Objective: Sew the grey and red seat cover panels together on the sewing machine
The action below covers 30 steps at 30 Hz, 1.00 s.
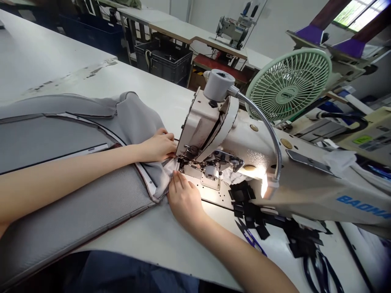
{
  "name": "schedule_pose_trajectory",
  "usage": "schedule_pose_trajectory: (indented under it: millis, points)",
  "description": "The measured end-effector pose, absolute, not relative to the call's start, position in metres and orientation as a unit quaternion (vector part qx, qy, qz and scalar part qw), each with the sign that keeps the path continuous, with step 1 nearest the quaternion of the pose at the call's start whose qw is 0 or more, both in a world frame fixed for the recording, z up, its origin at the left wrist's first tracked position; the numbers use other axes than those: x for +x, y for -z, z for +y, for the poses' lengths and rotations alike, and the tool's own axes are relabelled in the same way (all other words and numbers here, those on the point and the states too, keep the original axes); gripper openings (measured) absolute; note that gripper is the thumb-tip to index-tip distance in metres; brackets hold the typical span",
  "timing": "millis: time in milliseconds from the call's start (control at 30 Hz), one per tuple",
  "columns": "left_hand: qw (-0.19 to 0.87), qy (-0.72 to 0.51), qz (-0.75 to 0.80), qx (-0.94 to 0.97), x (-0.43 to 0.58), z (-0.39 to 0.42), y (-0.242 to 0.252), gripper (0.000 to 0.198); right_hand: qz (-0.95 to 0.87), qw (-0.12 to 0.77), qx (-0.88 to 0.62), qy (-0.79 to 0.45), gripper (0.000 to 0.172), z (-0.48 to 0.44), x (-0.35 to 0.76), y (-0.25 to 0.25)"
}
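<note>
A grey padded fabric cover (pixel 100 203) with seams and white edging strips lies across the table, its corner at the needle area of the sewing machine (pixel 210 122). My left hand (pixel 159 145) is closed on a bunched part of this cover, just left of the machine head. My right hand (pixel 185 199) lies with fingers stretched out on the near side of the same corner, fingertips close to the presser foot (pixel 181 165). The fabric between my hands is partly hidden by my fingers and the machine head.
Right of the needle plate lie black fabric pieces (pixel 244 199), purple-handled snips (pixel 252 240) and dark-handled scissors (pixel 320 268). A lit gooseneck lamp (pixel 270 187) bends over the machine. Behind stand a green fan (pixel 288 87), a grey crate (pixel 165 59) and another sewing machine (pixel 233 30).
</note>
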<state>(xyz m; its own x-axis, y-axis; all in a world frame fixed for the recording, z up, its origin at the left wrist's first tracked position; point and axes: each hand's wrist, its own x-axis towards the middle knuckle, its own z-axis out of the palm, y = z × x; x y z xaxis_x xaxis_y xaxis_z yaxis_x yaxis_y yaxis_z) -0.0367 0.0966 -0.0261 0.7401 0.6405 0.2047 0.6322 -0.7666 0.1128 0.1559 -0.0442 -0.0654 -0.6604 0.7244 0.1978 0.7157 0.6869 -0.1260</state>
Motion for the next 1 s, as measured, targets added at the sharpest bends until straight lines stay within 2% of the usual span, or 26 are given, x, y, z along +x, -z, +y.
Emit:
schedule_pose_trajectory:
  millis: [100,233,467,533,733,833,867,1000]
  points:
    - [0.038,-0.121,0.335,0.934,-0.030,0.114,0.034,0.022,-0.902,0.116,-0.415,-0.008,0.045,-0.036,0.163,0.064]
    - [0.046,-0.128,0.332,0.933,-0.025,0.119,0.037,0.026,-0.914,0.089,-0.394,0.043,0.039,-0.035,0.168,0.056]
    - [0.010,-0.141,0.348,0.927,-0.027,0.116,0.031,0.012,-0.917,0.080,-0.384,0.077,0.038,-0.037,0.167,0.051]
    - [-0.012,-0.162,0.372,0.914,-0.030,0.109,0.021,0.014,-0.918,0.079,-0.381,0.071,0.035,-0.034,0.167,0.048]
    - [0.011,-0.190,0.330,0.925,-0.033,0.013,-0.013,0.026,-0.900,0.104,-0.424,-0.015,0.027,-0.024,0.173,0.030]
    - [-0.047,-0.174,0.342,0.922,-0.025,-0.032,-0.013,0.048,-0.896,0.117,-0.426,-0.033,0.024,-0.019,0.173,0.025]
    - [-0.070,-0.160,0.354,0.919,-0.021,-0.039,-0.011,0.050,-0.895,0.119,-0.428,-0.035,0.024,-0.018,0.173,0.025]
    - [-0.119,-0.109,0.355,0.921,-0.017,-0.031,-0.007,0.024,-0.892,0.132,-0.430,-0.046,0.024,-0.025,0.174,0.022]
